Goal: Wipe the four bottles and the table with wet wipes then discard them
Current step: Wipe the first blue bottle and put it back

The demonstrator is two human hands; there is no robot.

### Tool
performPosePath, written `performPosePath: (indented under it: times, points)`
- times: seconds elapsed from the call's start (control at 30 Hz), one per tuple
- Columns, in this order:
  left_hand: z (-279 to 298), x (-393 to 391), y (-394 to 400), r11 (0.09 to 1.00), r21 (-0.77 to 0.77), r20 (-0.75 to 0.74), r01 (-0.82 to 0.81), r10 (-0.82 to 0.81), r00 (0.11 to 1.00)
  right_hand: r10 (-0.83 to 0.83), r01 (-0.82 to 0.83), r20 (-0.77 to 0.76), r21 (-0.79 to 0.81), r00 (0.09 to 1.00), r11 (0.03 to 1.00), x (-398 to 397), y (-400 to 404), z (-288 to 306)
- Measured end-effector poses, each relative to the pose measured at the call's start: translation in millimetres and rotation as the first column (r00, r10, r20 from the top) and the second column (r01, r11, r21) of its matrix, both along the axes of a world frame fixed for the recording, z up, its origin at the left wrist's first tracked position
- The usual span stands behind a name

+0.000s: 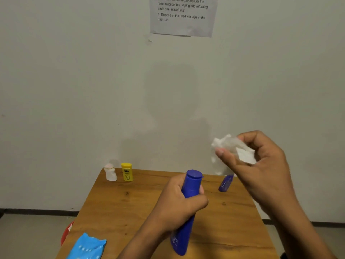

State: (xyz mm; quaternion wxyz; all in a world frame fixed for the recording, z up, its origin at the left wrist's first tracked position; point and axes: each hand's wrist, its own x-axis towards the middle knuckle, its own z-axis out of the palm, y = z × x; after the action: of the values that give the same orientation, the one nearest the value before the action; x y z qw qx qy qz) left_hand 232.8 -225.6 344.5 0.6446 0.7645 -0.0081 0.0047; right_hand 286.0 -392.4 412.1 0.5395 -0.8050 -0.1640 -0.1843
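Observation:
My left hand (179, 200) grips a tall blue bottle (186, 221) around its neck, holding it tilted above the wooden table (121, 202). My right hand (261, 165) is raised to the right of it, fingers closed on a crumpled white wet wipe (233, 146), apart from the bottle. A small blue bottle (225, 183) stands on the table behind, near the far right edge. A yellow bottle (127, 172) and a small white bottle (110, 172) stand upright at the far left corner against the wall.
A light blue wet wipe pack (86, 246) lies at the table's near left edge. A red bin (66, 233) peeks out on the floor left of the table. An instruction sheet (183, 15) hangs on the wall above.

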Motion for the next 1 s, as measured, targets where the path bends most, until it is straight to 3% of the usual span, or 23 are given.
performPosePath:
  times: [0.07,0.17,0.27,0.4,0.57,0.7,0.83,0.93,1.0]
  points:
    - [1,-1,-6,0.999,-0.051,0.030,0.018,-0.016,0.999,0.108,-0.107,-0.007,0.014,0.994,0.994,-9,19,-9]
    - [1,1,-6,0.985,-0.170,0.106,-0.033,0.052,0.993,0.289,-0.289,-0.020,-0.116,0.957,0.950,-31,47,-30]
    - [1,-1,5,0.983,-0.179,0.158,-0.049,0.078,0.984,0.322,-0.313,0.057,-0.132,0.945,0.941,-42,49,-40]
    - [4,-3,15,0.916,-0.398,0.038,-0.053,0.074,0.997,0.341,-0.333,0.082,-0.099,0.936,0.938,-40,33,-34]
    - [8,-3,14,0.701,-0.713,-0.091,-0.025,-0.057,0.994,0.274,-0.281,0.162,0.027,0.948,0.959,-30,35,-24]
    - [13,-7,11,0.464,-0.885,-0.111,-0.032,-0.144,0.983,0.327,-0.306,0.217,-0.125,0.920,0.944,-50,63,-53]
    - [-1,-2,25,0.347,-0.931,-0.158,-0.116,-0.094,0.983,0.303,-0.268,0.280,-0.159,0.911,0.950,-74,63,-78]
    - [-4,6,46,0.364,-0.921,-0.103,-0.138,0.114,0.988,0.353,-0.329,0.166,-0.158,0.921,0.931,-80,50,-76]
    - [0,9,55,0.427,-0.897,-0.057,-0.112,0.139,0.989,0.376,-0.353,0.140,-0.167,0.916,0.921,-71,43,-67]
